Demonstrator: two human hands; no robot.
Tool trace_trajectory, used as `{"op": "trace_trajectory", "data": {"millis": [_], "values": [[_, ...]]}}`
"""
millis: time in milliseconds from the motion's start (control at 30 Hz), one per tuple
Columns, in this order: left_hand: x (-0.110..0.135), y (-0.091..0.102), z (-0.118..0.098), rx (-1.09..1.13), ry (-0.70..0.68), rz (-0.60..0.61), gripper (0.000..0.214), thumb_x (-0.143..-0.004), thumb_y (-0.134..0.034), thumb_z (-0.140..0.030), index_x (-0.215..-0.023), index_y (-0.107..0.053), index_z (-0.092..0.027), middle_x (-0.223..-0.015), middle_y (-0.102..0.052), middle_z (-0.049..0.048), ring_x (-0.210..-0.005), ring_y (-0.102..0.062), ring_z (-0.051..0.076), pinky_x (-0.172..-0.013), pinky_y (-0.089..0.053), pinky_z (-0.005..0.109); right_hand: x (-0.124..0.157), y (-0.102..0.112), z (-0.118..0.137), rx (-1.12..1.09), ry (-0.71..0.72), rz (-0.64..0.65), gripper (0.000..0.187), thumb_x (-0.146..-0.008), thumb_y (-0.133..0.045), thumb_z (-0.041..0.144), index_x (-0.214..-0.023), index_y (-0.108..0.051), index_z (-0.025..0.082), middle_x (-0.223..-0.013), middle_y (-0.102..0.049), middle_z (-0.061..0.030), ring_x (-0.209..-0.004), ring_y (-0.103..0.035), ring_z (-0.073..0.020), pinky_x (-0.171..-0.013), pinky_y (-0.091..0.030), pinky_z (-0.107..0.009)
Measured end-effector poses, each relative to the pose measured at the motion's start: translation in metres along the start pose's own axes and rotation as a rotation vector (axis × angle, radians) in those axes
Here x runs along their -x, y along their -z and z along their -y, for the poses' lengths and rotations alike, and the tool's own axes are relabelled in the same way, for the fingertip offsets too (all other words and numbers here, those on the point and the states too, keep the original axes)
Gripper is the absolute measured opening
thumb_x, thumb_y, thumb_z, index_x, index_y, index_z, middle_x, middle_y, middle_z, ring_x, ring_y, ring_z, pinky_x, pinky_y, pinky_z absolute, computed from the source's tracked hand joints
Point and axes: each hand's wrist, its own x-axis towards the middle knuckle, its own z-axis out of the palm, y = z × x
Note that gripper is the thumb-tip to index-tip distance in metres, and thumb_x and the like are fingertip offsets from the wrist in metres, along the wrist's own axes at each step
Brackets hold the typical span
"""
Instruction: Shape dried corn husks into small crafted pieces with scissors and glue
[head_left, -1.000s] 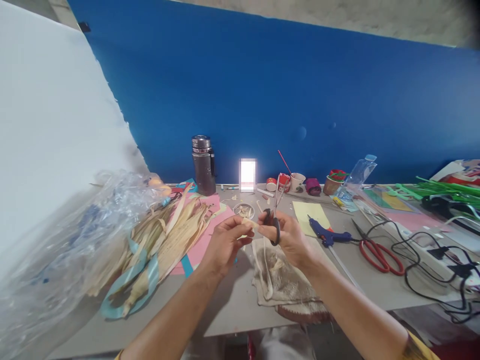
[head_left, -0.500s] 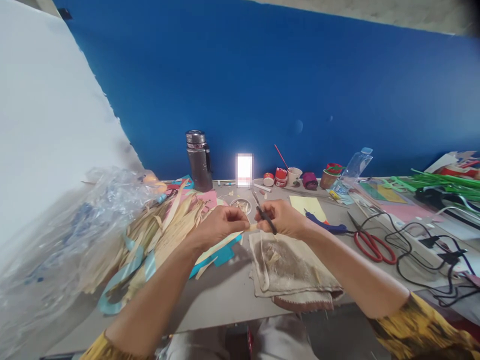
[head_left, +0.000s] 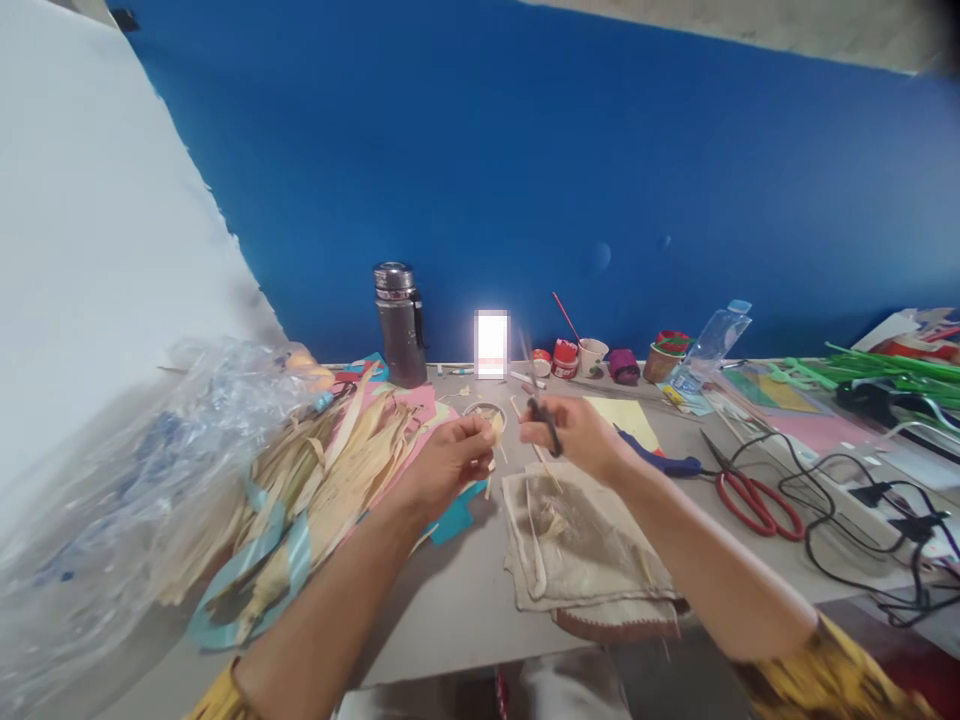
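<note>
My left hand (head_left: 450, 462) is closed in a pinch on a pale dry husk strip (head_left: 496, 428), whose short end sticks out past the fingertips. A little to its right, my right hand (head_left: 576, 432) grips small scissors (head_left: 553, 436) with dark handles; their thin blades point upward and are blurred. The two hands are apart. Behind them on the table lies a round ring-shaped holder (head_left: 501, 408) with pale scraps in it. A folded, stained cloth (head_left: 600, 580) lies below my right hand. Left of my left hand spreads a heap of dry husks (head_left: 360, 440).
Crumpled clear plastic (head_left: 150, 470) covers the left side. A thermos (head_left: 403, 335) stands by the blue wall, with a paper cup (head_left: 592, 357) farther right. Blue-handled pliers (head_left: 667, 464), red-handled scissors (head_left: 757, 505) and black cables (head_left: 817, 520) lie on the right.
My hands have drawn apart. The scissors have swung more upright and away from the strip, and the strip in my left hand has turned upward.
</note>
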Motion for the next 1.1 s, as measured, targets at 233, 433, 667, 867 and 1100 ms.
{"op": "trace_trajectory", "data": {"millis": [233,433,667,867,1100], "values": [[0.013,-0.023,0.012,0.410,-0.029,-0.214,0.032,-0.066,-0.087,-0.033,-0.073,-0.060,-0.017,-0.077,-0.061,0.0012,-0.075,-0.059,0.013,-0.066,-0.050,0.024,0.054,-0.051,-0.026,-0.066,-0.055,-0.022,0.046,-0.078,-0.066,0.063,-0.074,-0.061,0.017,-0.064,-0.048,0.0009,-0.060,-0.040,-0.0123,-0.052,-0.030,-0.023],[0.015,-0.039,0.012,0.471,-0.027,-0.250,0.037,-0.060,-0.090,-0.033,-0.074,-0.058,-0.018,-0.073,-0.058,-0.0015,-0.068,-0.058,0.011,-0.062,-0.049,0.022,0.056,-0.064,-0.029,-0.151,-0.066,-0.001,0.054,-0.072,-0.072,0.066,-0.062,-0.050,0.018,-0.058,-0.039,0.0040,-0.056,-0.031,-0.0096,-0.050,-0.025,-0.023],[0.015,-0.041,0.013,0.450,-0.060,-0.241,0.035,-0.062,-0.089,-0.034,-0.071,-0.060,-0.017,-0.073,-0.059,-0.0004,-0.069,-0.057,0.011,-0.061,-0.048,0.021,0.057,-0.062,-0.035,-0.191,-0.089,-0.017,0.053,-0.072,-0.073,0.065,-0.061,-0.057,0.016,-0.056,-0.053,-0.0003,-0.054,-0.041,-0.0110,-0.049,-0.030,-0.023],[0.016,-0.045,0.013,0.427,-0.092,-0.258,0.036,-0.060,-0.090,-0.034,-0.070,-0.060,-0.017,-0.071,-0.059,-0.0006,-0.067,-0.056,0.010,-0.060,-0.047,0.021,0.058,-0.063,-0.034,-0.184,-0.072,-0.030,0.050,-0.073,-0.072,0.062,-0.060,-0.055,0.016,-0.055,-0.050,0.0015,-0.053,-0.038,-0.0096,-0.048,-0.028,-0.022],[0.015,-0.052,0.012,0.442,-0.115,-0.304,0.039,-0.056,-0.091,-0.033,-0.071,-0.059,-0.017,-0.071,-0.059,-0.0010,-0.069,-0.057,0.011,-0.061,-0.047,0.022,0.057,-0.062,-0.030,-0.181,-0.100,-0.037,0.049,-0.072,-0.072,0.061,-0.059,-0.053,0.017,-0.055,-0.049,0.0016,-0.052,-0.037,-0.0096,-0.048,-0.027,-0.023]]}}
